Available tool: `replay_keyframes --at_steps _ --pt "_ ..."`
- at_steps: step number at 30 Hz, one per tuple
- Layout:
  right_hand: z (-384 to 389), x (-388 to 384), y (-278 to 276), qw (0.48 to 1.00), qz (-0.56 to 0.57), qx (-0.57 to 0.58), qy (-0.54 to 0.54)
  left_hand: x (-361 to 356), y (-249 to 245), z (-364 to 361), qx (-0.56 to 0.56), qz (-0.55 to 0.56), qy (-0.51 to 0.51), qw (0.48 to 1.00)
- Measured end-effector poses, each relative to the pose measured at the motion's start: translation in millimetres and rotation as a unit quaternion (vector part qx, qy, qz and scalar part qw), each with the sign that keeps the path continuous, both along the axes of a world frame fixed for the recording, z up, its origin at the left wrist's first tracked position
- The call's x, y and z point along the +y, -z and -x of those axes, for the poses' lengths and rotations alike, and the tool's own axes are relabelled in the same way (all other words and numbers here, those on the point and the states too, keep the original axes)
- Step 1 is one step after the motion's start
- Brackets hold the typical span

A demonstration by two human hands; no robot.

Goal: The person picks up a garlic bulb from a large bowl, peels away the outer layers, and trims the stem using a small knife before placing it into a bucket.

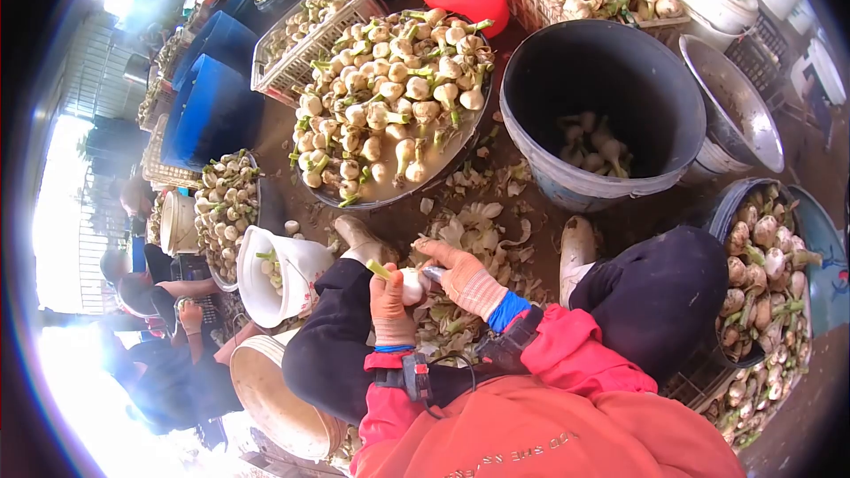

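Note:
My left hand [390, 312], in an orange glove, is closed around a white garlic bulb [413, 287] with a short green stem [379, 269]. From the left, my gloved right hand [472, 283] meets the bulb, its fingers wrapped round a small knife [433, 273]. Only a short piece of the metal blade shows, touching or very near the bulb; the handle is hidden in the glove. Both hands are over a heap of peeled garlic skins [469, 235] on the floor between my legs.
Ahead stands a wide basin [434, 179] heaped with garlic. A large dark bucket [611, 181] holds some bulbs. Beside my left knee are a white bucket [257, 279] and a beige bucket [266, 389]. More garlic fills a tub [766, 257] on the right. Other people sit at far left.

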State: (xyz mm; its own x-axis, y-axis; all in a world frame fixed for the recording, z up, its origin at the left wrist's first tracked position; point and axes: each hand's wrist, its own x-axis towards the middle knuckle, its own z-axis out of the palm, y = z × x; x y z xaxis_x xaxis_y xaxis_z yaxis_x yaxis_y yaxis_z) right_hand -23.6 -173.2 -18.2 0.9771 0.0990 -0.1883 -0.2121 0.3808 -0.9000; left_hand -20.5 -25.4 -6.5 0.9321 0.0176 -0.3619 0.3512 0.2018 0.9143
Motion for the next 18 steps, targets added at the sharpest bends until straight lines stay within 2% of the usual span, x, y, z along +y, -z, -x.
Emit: replay_keyframes --at_steps 2,4,6,7,8,10,11,12,13,14,16,17,18 --pt "-1.2 0.1 4.0 0.999 -0.032 -0.006 -0.002 -4.6 -8.3 -3.6 0.039 0.034 -0.061 0.997" --pt "-2.6 -0.1 2.9 0.995 -0.096 -0.017 -0.007 6.0 2.0 -7.4 0.022 -0.002 -0.085 0.996" --pt "-7.0 -8.6 4.0 0.994 -0.096 -0.053 0.032 13.6 5.5 -9.7 0.026 -0.019 -0.132 0.991" --pt "-9.3 -13.1 5.1 0.981 -0.184 0.002 0.065 16.1 6.6 -10.1 0.027 -0.019 -0.132 0.991" --pt "-11.6 -16.5 5.9 0.956 -0.27 0.057 0.097 19.6 9.2 -10.5 0.036 0.042 -0.152 0.987" --pt "-16.3 -22.8 1.4 0.947 -0.273 0.047 0.161 30.2 16.5 -13.2 0.052 0.162 -0.191 0.967" --pt "-20.2 -29.0 8.8 0.939 -0.286 0.026 0.188 39.8 21.5 -15.7 0.104 0.189 -0.207 0.954" --pt "-24.9 -35.2 16.5 0.93 -0.299 0.006 0.215 47.0 23.6 -16.0 0.104 0.188 -0.21 0.954" --pt "-31.2 -40.1 12.5 0.953 -0.098 -0.055 0.283 52.2 24.6 -16.8 0.127 0.237 -0.219 0.938" --pt "-28.1 -53.9 8.8 0.91 -0.343 0.016 0.235 56.8 25.8 -17.1 0.15 0.285 -0.226 0.919" --pt "-29.2 -51.6 11.1 0.943 -0.258 0.086 0.192 55.4 20.8 -18.3 0.162 0.283 -0.237 0.915" --pt "-27.0 -45.8 15.3 0.984 -0.108 0.0 0.139 52.3 19.2 -17.5 0.149 0.247 -0.22 0.932" --pt "-23.2 -34.7 21.8 0.992 0.047 -0.084 0.083 45.8 18.0 -17.2 0.137 0.211 -0.201 0.947"
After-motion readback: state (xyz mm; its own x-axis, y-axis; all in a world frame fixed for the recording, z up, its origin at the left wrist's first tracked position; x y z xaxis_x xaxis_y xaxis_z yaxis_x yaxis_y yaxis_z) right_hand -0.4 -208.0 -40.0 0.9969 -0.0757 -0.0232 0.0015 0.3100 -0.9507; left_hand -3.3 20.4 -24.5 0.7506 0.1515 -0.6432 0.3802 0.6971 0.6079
